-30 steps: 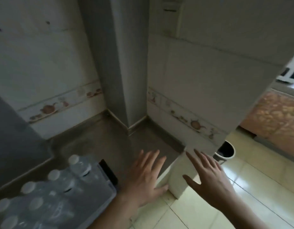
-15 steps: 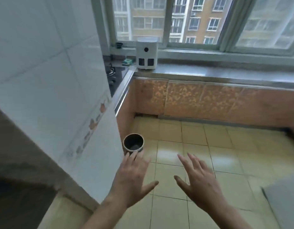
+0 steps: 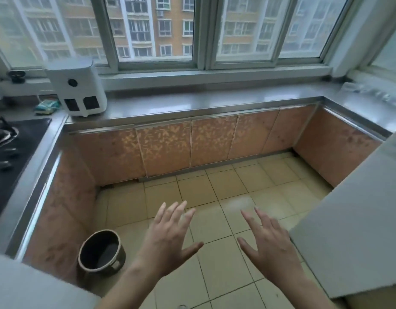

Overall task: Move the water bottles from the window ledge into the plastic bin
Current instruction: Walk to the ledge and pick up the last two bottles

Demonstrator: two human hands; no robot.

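View: swung off the bin, now onto the ledge under the window
Hands: left and right open, empty
Bottles: blurred clear shapes far right, next to fetch

White boxy plastic appliance on steel countertop below window, left end; black gas hob further left; round dark pot on tiled floor before cabinets.

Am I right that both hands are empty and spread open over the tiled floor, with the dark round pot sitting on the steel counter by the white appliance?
Not quite. The head view shows the dark round pot on the tiled floor, beside the left hand. The rest holds: that hand and the right hand are empty and spread open, and the white appliance is on the steel counter.
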